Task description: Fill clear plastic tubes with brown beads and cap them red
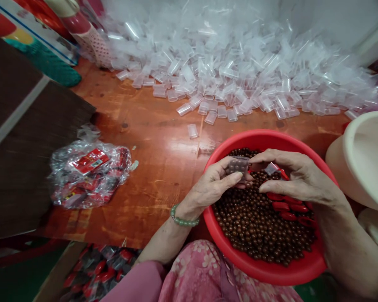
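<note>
Both hands over red basin [264, 140]: I read left hand [212, 186] pinching clear tube of brown beads [237, 165]; right hand [299, 178] arched, grip I cannot tell.

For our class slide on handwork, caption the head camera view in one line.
Left hand holds a clear vial of brown beads over a red basin of beads, right hand beside it.
</note>
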Tool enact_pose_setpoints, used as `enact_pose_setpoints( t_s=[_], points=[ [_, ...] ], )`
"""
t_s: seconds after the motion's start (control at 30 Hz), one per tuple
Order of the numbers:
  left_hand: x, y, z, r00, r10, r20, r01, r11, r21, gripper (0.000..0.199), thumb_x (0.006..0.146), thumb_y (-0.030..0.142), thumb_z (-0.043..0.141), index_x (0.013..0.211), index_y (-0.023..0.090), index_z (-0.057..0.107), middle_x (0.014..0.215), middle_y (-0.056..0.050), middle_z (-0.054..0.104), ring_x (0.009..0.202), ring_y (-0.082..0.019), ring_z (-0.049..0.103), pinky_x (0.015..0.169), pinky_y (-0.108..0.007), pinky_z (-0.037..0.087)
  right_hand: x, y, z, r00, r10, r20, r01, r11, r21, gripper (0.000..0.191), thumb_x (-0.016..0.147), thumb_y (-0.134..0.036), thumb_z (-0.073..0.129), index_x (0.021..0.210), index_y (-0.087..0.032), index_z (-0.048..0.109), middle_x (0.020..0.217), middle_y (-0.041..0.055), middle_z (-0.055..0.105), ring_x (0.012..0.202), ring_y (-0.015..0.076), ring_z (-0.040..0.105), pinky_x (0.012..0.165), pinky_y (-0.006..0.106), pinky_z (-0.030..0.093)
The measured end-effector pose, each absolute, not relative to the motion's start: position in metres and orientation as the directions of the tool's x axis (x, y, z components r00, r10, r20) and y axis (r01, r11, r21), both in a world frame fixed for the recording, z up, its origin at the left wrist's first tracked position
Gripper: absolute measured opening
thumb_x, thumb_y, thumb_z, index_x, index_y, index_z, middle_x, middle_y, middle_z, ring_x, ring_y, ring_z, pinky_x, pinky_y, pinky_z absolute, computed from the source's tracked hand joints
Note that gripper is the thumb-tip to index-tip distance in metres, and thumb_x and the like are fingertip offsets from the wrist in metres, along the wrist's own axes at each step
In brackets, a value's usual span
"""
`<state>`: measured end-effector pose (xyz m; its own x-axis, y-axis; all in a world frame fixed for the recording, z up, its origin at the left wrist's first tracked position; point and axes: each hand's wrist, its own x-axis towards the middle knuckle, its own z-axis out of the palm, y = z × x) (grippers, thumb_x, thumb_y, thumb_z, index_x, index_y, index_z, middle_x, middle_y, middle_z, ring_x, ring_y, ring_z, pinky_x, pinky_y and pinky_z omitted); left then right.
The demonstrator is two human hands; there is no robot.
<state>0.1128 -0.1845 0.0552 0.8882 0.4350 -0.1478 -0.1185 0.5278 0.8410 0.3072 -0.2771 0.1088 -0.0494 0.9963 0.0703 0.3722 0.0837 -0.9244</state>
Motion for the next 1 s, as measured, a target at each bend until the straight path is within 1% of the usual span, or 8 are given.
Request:
enact_pose_setpoints(
  t_s=[0.13,0.3,0.37,0.47,0.63,0.77,0.9,1.0],
  points=[
    [0.110,-0.186,0.060,0.851,0.515,-0.103,-0.099,0.351,0.931,0.026,0.088,0.036,0.071,0.104,0.016,0.066,0.098,-0.006,0.076,0.091,-0.016,0.069,0.086,-0.027,0.052,0.309,-0.275,0.111,-0.018,0.979,0.205,0.458,0.190,-0.868,0.035,0.079,-0.043,0.081,0.111,-0.029,0.074,0.109,0.0043,0.072,0.105,0.0226,0.066,0.096,0.035,0.052],
    [0.109,-0.182,0.068,0.860,0.510,-0.014,-0.035,0.085,0.996,0.017,0.090,0.028,0.068,0.102,0.017,0.070,0.100,-0.006,0.076,0.092,-0.017,0.069,0.088,-0.029,0.052,0.320,-0.275,0.107,0.120,0.976,0.180,0.538,0.088,-0.838,0.021,0.090,-0.038,0.069,0.104,-0.025,0.074,0.099,0.0034,0.072,0.091,0.0200,0.067,0.086,0.034,0.054],
    [0.110,-0.179,0.068,0.858,0.513,-0.015,-0.049,0.111,0.993,0.017,0.088,0.028,0.069,0.101,0.016,0.071,0.100,-0.006,0.076,0.092,-0.017,0.070,0.088,-0.029,0.053,0.327,-0.274,0.102,0.074,0.995,0.068,0.626,0.007,-0.780,0.020,0.092,-0.034,0.065,0.107,-0.023,0.073,0.099,0.0032,0.073,0.088,0.0195,0.067,0.084,0.033,0.054],
    [0.111,-0.178,0.066,0.816,0.577,-0.043,-0.077,0.183,0.980,0.017,0.087,0.028,0.072,0.099,0.017,0.071,0.098,-0.005,0.077,0.090,-0.016,0.071,0.087,-0.028,0.054,0.331,-0.271,0.091,-0.053,0.984,-0.169,0.813,-0.056,-0.579,0.022,0.093,-0.023,0.058,0.111,-0.021,0.071,0.105,0.0060,0.073,0.096,0.0225,0.066,0.089,0.035,0.050],
    [0.112,-0.179,0.065,0.786,0.614,-0.073,-0.063,0.197,0.978,0.020,0.086,0.027,0.073,0.103,0.019,0.072,0.098,-0.004,0.077,0.091,-0.017,0.071,0.089,-0.029,0.054,0.316,-0.261,0.063,-0.175,0.922,-0.346,0.945,0.058,-0.322,0.033,0.084,-0.002,0.054,0.110,-0.016,0.069,0.108,0.0115,0.067,0.103,0.0248,0.062,0.092,0.035,0.046],
    [0.114,-0.178,0.063,0.818,0.570,-0.080,-0.079,0.249,0.965,0.018,0.086,0.026,0.073,0.102,0.019,0.073,0.091,-0.002,0.076,0.087,-0.015,0.071,0.088,-0.027,0.055,0.306,-0.257,0.044,-0.192,0.914,-0.358,0.944,0.073,-0.321,0.026,0.086,-0.005,0.054,0.105,-0.015,0.070,0.107,0.0134,0.067,0.101,0.0260,0.062,0.089,0.035,0.046],
    [0.114,-0.174,0.059,0.832,0.544,-0.111,-0.129,0.384,0.914,0.021,0.086,0.027,0.073,0.105,0.017,0.070,0.091,-0.003,0.076,0.082,-0.013,0.071,0.081,-0.025,0.057,0.306,-0.256,0.044,-0.195,0.917,-0.348,0.932,0.063,-0.357,0.018,0.091,-0.009,0.051,0.091,-0.015,0.068,0.100,0.0118,0.069,0.091,0.0213,0.065,0.083,0.031,0.047],
    [0.114,-0.173,0.057,0.840,0.529,-0.122,-0.152,0.444,0.883,0.023,0.085,0.027,0.074,0.105,0.017,0.069,0.091,-0.004,0.076,0.086,-0.013,0.072,0.083,-0.026,0.057,0.311,-0.257,0.057,-0.139,0.946,-0.293,0.909,0.005,-0.417,0.017,0.095,-0.017,0.051,0.096,-0.014,0.068,0.093,0.0095,0.070,0.084,0.0194,0.065,0.078,0.030,0.048]
  ],
)
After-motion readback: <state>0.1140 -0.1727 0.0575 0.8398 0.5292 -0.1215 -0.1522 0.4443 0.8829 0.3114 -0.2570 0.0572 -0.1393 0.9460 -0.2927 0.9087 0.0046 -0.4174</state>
